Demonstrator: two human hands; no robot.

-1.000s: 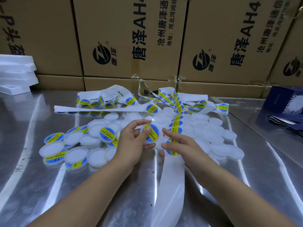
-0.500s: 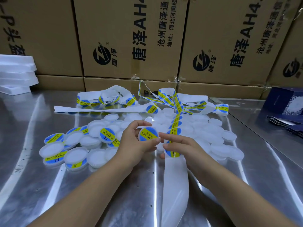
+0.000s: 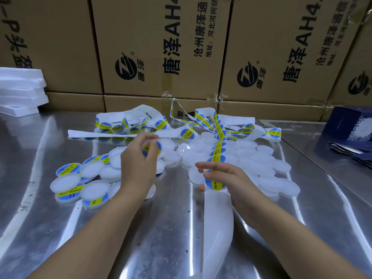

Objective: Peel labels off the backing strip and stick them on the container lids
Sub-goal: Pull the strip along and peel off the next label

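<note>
Head view. Centre frame: left hand (image 3: 138,164) curled round labelled lid (image 3: 152,148), held over white lid pile (image 3: 261,158). Right of centre: right hand (image 3: 227,178) pinching backing strip (image 3: 218,210) at blue-yellow label (image 3: 214,183); strip trailing down worktop (image 3: 141,238) toward lower frame. Other labelled lids (image 3: 68,170) clustered at left. Cardboard boxes (image 3: 161,47) along top.

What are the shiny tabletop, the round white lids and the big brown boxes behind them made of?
Shiny tabletop: looks like polished sheet metal, perhaps stainless steel; it mirrors light in streaks.
Round white lids: probably frosted, translucent plastic, milky.
Big brown boxes: cardboard, matte, printed, with taped seams.
</note>
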